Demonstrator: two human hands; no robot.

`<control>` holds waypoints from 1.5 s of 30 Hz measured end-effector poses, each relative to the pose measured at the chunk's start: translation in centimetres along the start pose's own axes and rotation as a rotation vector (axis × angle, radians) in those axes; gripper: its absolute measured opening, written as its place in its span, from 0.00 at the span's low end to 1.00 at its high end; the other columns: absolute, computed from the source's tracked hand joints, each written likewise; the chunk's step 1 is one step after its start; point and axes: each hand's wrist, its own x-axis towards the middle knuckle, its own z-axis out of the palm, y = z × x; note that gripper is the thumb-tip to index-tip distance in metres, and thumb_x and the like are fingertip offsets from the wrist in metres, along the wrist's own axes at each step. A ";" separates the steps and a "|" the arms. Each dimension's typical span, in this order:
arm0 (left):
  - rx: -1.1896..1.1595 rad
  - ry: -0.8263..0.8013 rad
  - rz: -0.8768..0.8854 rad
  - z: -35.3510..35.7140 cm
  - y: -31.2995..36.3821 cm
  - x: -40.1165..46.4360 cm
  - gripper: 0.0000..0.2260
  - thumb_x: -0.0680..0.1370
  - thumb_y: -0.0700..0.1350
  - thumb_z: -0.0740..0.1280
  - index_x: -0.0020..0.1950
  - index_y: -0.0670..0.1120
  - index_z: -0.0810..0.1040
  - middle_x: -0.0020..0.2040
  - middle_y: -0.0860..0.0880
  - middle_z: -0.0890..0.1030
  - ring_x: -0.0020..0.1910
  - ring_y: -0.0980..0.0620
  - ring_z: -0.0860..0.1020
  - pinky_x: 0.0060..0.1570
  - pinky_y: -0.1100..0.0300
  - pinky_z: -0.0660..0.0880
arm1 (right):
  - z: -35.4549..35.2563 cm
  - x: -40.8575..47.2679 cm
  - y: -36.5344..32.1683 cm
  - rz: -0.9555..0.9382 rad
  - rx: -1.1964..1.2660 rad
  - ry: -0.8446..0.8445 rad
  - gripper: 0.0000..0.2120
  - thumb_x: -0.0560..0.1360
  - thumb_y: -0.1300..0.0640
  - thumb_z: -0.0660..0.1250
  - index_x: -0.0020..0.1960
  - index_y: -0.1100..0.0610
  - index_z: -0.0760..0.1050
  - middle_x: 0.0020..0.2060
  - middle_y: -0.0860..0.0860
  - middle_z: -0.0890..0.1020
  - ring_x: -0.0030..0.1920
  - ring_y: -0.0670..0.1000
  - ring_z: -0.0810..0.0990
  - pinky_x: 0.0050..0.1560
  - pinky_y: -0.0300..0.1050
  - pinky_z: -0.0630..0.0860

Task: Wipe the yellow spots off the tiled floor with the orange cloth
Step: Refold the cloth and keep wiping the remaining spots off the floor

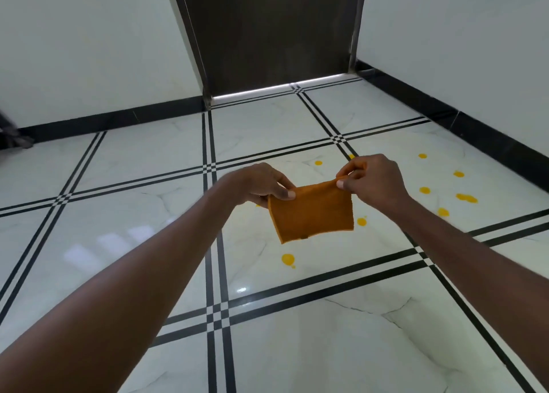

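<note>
Above floor, orange cloth [312,213] folded, flat

Cloth [312,213] up in air between both hands, left hand [261,184] on left corner, right hand [371,181] on right corner. Floor [326,348] below. Spots [466,197] scattered under cloth and off right. Door [273,30] straight ahead, walls either side.

Both forearms are bare, sleeveless, with short trimmed nails on the fingers [286,194].
</note>
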 end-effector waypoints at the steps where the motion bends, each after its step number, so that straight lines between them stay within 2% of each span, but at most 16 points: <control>1: 0.036 -0.026 -0.025 0.0 -0.6 0.3 0.19 0.77 0.48 0.73 0.66 0.45 0.78 0.60 0.46 0.79 0.59 0.44 0.79 0.54 0.53 0.81 | 0.7 0.2 0.0 -0.028 -0.042 -0.015 0.05 0.71 0.55 0.79 0.46 0.52 0.84 0.38 0.48 0.83 0.44 0.50 0.82 0.42 0.41 0.75; 5: 0.121 0.036 0.006 0.1 -3.7 2.5 0.18 0.78 0.51 0.71 0.64 0.44 0.79 0.57 0.46 0.80 0.55 0.46 0.80 0.48 0.57 0.82 | 3.7 1.6 0.4 -0.070 -0.170 -0.098 0.05 0.72 0.56 0.78 0.45 0.51 0.82 0.38 0.47 0.81 0.39 0.45 0.78 0.35 0.36 0.68; 8: 0.235 0.222 0.117 0.1 -6.0 4.0 0.18 0.77 0.53 0.71 0.61 0.42 0.82 0.54 0.45 0.82 0.54 0.46 0.80 0.52 0.54 0.81 | 5.5 3.0 0.6 -0.094 -0.193 -0.137 0.04 0.72 0.58 0.77 0.45 0.54 0.84 0.40 0.49 0.82 0.44 0.51 0.81 0.38 0.41 0.70; 11: 0.282 0.408 0.203 0.5 -8.3 5.4 0.14 0.75 0.51 0.74 0.56 0.44 0.85 0.50 0.48 0.80 0.52 0.50 0.77 0.48 0.57 0.74 | 7.7 4.2 1.0 -0.098 -0.198 -0.110 0.03 0.72 0.60 0.76 0.46 0.54 0.84 0.42 0.50 0.82 0.47 0.53 0.81 0.45 0.43 0.70; 14: 0.270 0.518 0.271 2.1 -11.7 6.9 0.09 0.72 0.46 0.76 0.50 0.45 0.87 0.51 0.47 0.82 0.52 0.49 0.78 0.51 0.52 0.76 | 11.2 3.5 2.7 -0.123 -0.272 -0.093 0.04 0.72 0.60 0.73 0.46 0.53 0.83 0.43 0.51 0.84 0.47 0.55 0.82 0.44 0.46 0.75; 17: 0.365 0.306 0.222 5.8 -17.2 8.2 0.10 0.75 0.47 0.74 0.54 0.45 0.86 0.52 0.46 0.85 0.52 0.46 0.81 0.55 0.53 0.76 | 15.4 0.1 5.7 -0.112 -0.513 -0.296 0.08 0.74 0.63 0.67 0.51 0.54 0.80 0.47 0.54 0.83 0.52 0.59 0.81 0.48 0.48 0.73; 19: 0.383 0.174 0.174 7.8 -21.3 9.1 0.12 0.77 0.51 0.71 0.56 0.46 0.85 0.55 0.47 0.85 0.54 0.47 0.82 0.58 0.51 0.77 | 18.6 -2.7 7.8 -0.212 -0.719 -0.444 0.12 0.74 0.63 0.67 0.57 0.55 0.78 0.53 0.55 0.82 0.57 0.58 0.79 0.56 0.51 0.71; 21: 0.411 0.248 0.122 8.0 -24.6 10.2 0.16 0.79 0.54 0.69 0.62 0.46 0.81 0.61 0.46 0.82 0.61 0.46 0.79 0.61 0.48 0.76 | 21.5 -3.6 9.9 -0.347 -0.769 -0.408 0.17 0.74 0.62 0.67 0.63 0.58 0.76 0.60 0.58 0.80 0.63 0.61 0.76 0.63 0.56 0.72; 23: 0.559 0.299 0.031 7.2 -27.1 11.4 0.30 0.77 0.57 0.69 0.75 0.47 0.68 0.74 0.43 0.70 0.73 0.43 0.68 0.69 0.43 0.70 | 24.7 -2.7 11.4 -0.391 -0.711 -0.351 0.23 0.77 0.57 0.65 0.71 0.60 0.71 0.70 0.63 0.74 0.71 0.65 0.71 0.69 0.62 0.70; 25: 0.704 0.170 -0.070 6.3 -28.8 12.3 0.46 0.74 0.64 0.70 0.82 0.47 0.50 0.82 0.41 0.52 0.80 0.40 0.52 0.75 0.40 0.59 | 27.7 -1.4 11.9 -0.378 -0.708 -0.461 0.32 0.80 0.44 0.57 0.81 0.54 0.58 0.80 0.62 0.60 0.80 0.66 0.59 0.77 0.67 0.60; 28: 0.784 0.028 -0.132 5.9 -30.2 13.2 0.58 0.69 0.70 0.70 0.82 0.47 0.36 0.81 0.40 0.37 0.81 0.39 0.40 0.76 0.39 0.51 | 30.1 -1.8 13.7 -0.357 -0.694 -0.499 0.36 0.80 0.33 0.47 0.84 0.45 0.45 0.83 0.57 0.50 0.83 0.62 0.49 0.80 0.67 0.48; 31: 0.808 -0.050 -0.165 5.9 -30.0 13.7 0.66 0.63 0.72 0.73 0.80 0.47 0.31 0.80 0.39 0.32 0.80 0.37 0.36 0.76 0.37 0.47 | 28.9 -5.4 15.4 -0.176 -0.667 -0.355 0.36 0.80 0.34 0.51 0.84 0.46 0.47 0.83 0.57 0.53 0.83 0.62 0.51 0.80 0.66 0.49; 33: 0.827 -0.070 -0.186 5.8 -29.2 13.6 0.68 0.61 0.71 0.75 0.80 0.45 0.30 0.79 0.38 0.32 0.79 0.36 0.36 0.76 0.35 0.48 | 27.9 -8.6 15.6 -0.038 -0.661 -0.256 0.36 0.81 0.35 0.50 0.84 0.50 0.52 0.82 0.60 0.56 0.81 0.65 0.55 0.79 0.68 0.52; 36: 0.873 -0.031 -0.207 6.0 -27.6 13.0 0.70 0.59 0.69 0.77 0.80 0.41 0.34 0.80 0.35 0.39 0.79 0.32 0.43 0.74 0.33 0.55 | 28.1 -11.5 14.3 0.053 -0.679 -0.298 0.37 0.81 0.34 0.46 0.83 0.53 0.54 0.81 0.63 0.56 0.81 0.68 0.56 0.77 0.71 0.54; 42: 0.874 -0.011 -0.203 5.9 -26.8 13.7 0.70 0.57 0.66 0.80 0.81 0.42 0.38 0.80 0.35 0.44 0.79 0.31 0.47 0.73 0.33 0.58 | 30.8 -5.2 12.6 -0.330 -0.646 -0.493 0.40 0.78 0.31 0.52 0.84 0.48 0.49 0.83 0.60 0.52 0.82 0.66 0.51 0.77 0.73 0.54; 45: 0.875 -0.016 -0.195 5.8 -27.9 14.0 0.70 0.57 0.69 0.79 0.81 0.45 0.36 0.80 0.37 0.42 0.79 0.33 0.44 0.74 0.34 0.57 | 32.5 2.6 13.6 -0.333 -0.636 -0.458 0.39 0.77 0.31 0.52 0.83 0.47 0.53 0.82 0.59 0.55 0.81 0.65 0.55 0.77 0.71 0.53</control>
